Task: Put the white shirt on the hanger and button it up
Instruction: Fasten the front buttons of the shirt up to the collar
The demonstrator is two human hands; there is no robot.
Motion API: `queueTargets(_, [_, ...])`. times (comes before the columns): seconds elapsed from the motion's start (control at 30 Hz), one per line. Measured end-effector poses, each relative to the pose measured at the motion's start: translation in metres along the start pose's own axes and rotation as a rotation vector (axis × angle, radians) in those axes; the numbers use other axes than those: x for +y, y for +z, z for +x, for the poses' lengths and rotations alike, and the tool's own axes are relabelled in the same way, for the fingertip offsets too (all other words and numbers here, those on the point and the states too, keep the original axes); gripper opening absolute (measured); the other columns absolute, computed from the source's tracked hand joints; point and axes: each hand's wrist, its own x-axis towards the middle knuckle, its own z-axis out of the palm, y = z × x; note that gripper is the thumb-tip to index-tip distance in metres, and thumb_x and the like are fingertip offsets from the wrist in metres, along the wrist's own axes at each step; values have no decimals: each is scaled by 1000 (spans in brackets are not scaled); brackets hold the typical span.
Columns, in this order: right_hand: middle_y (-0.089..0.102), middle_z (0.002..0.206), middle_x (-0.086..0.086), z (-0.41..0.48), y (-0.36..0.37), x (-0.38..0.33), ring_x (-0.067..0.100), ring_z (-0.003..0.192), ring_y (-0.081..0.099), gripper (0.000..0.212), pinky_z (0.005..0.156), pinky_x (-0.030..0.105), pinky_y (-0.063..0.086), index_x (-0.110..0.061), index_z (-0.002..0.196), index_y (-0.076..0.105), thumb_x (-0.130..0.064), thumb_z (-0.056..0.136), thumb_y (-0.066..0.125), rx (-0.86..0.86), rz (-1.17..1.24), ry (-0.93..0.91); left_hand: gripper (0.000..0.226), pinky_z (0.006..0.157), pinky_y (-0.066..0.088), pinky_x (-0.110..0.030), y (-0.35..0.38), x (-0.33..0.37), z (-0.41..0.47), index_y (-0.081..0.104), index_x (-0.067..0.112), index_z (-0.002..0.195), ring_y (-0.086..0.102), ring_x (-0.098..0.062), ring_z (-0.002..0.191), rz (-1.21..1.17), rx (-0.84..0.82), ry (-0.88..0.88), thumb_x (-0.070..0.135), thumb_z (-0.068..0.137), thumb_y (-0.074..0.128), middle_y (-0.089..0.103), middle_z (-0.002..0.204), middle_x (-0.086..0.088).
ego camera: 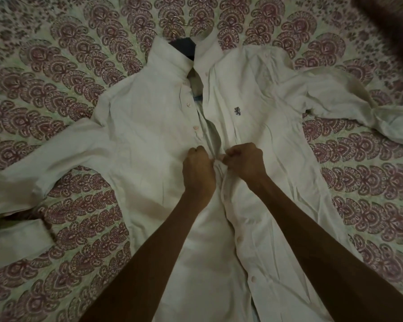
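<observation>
Where the white shirt [149, 126] lies front-up across the bed [79, 66], its collar [170, 56] points to the bed's far edge and its hem runs off toward the near edge.

Item 1, hanger [184, 46]: dark, inside the shirt, seen only through the open neck. Its metal hook [178, 20] lies on the bedspread just beyond the collar.

Item 2, shirt fronts: they gape apart from the collar down to the hands. Three loose buttons [196, 128] show along the edge of the left-side front. Below the hands the fronts overlap, with more buttons showing down the seam. A small dark emblem [237, 111] sits on the chest of the right-side front.

Item 3, sleeves: one sleeve [44, 159] stretches toward the bed's left edge and folds back at the cuff [16, 238]. The other sleeve [335, 98] reaches toward the right edge, crumpled at its end.

Item 4, left hand [198, 168]: fingers curled, gripping the edge of the left-side front at mid-chest.

Item 5, right hand [243, 161]: fingers curled, pinching the edge of the right-side front. The two hands almost touch. Whether a button lies between the fingertips cannot be told.

Item 6, bedspread: pale, printed all over with dull red fan motifs.

Item 7, far right corner: a dark blurred shape, unidentifiable.
</observation>
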Motion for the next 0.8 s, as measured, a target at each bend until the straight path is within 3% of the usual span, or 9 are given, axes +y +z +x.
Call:
queueTargets(0.07, [67, 72, -5, 3, 0, -2, 3, 63, 61, 12, 57, 8, 46, -14, 84, 74, -22, 78, 81, -93, 64, 69, 13, 77, 51, -31, -3, 1, 8, 67, 5, 91, 65, -26, 89, -32, -66, -86, 18, 89, 63, 69, 92, -10])
queueTargets(0.2, [68, 73, 1, 2, -3, -4, 11, 66, 65, 12, 58, 13, 51, -5, 90, 74, -11, 80, 78, -182, 239, 175, 10, 75, 58, -35, -21, -6, 28, 73, 5, 75, 70, -26, 77, -221, -268, -205, 15, 79, 72, 72, 74, -9])
queueTargets(0.27, [69, 76, 2, 2, -4, -3, 13, 69, 67, 10, 56, 16, 52, -5, 90, 74, -10, 82, 77, -206, 308, 200, 8, 76, 58, -35, -23, -10, 27, 71, 6, 79, 69, -25, 79, -207, -273, -137, 14, 79, 72, 71, 77, -8])
queueTargets(0.37, [68, 75, 0, 3, -2, -3, 8, 64, 65, 10, 48, 11, 49, -8, 91, 73, -13, 83, 76, -207, 299, 209, 13, 78, 55, -39, -17, -10, 16, 63, 8, 91, 65, -26, 83, -151, -156, -2, 11, 82, 70, 68, 87, -9])
queueTargets(0.47, [65, 68, -1, 4, 0, -2, 2, 51, 62, 7, 44, 9, 45, -9, 84, 71, -13, 83, 76, -197, 291, 202, 14, 77, 54, -41, -10, -8, 11, 63, 7, 91, 62, -26, 84, -46, -66, 76, 10, 82, 73, 63, 92, -10])
queueTargets(0.57, [63, 62, -2, 4, 1, -2, -4, 38, 56, 14, 42, 8, 43, -13, 72, 68, -12, 83, 76, -188, 259, 183, 11, 79, 52, -35, -10, -8, 14, 64, 6, 91, 60, -25, 88, 22, -112, 128, 13, 85, 69, 61, 96, -10])
queueTargets(0.67, [63, 61, -2, 3, 0, -3, -1, 41, 57, 16, 43, 8, 43, -13, 70, 68, -12, 83, 76, -176, 262, 184, 11, 80, 51, -32, -16, -11, 24, 67, 4, 88, 63, -24, 88, 40, -237, 116, 15, 88, 64, 65, 92, -10])
queueTargets(0.73, [65, 62, -2, 2, 0, -2, 1, 48, 60, 15, 46, 10, 47, -13, 70, 69, -12, 83, 77, -169, 264, 174, 5, 76, 57, -35, -23, -14, 30, 70, 4, 81, 68, -24, 79, -125, -299, 26, 7, 84, 67, 70, 83, -11])
queueTargets(0.8, [67, 67, -1, -1, 2, -1, 6, 57, 64, 10, 54, 15, 55, -13, 74, 71, -12, 82, 77, -160, 290, 160, 8, 67, 60, -31, -32, -19, 32, 70, 4, 77, 70, -24, 69, -448, -361, -151, -4, 78, 70, 71, 76, -14])
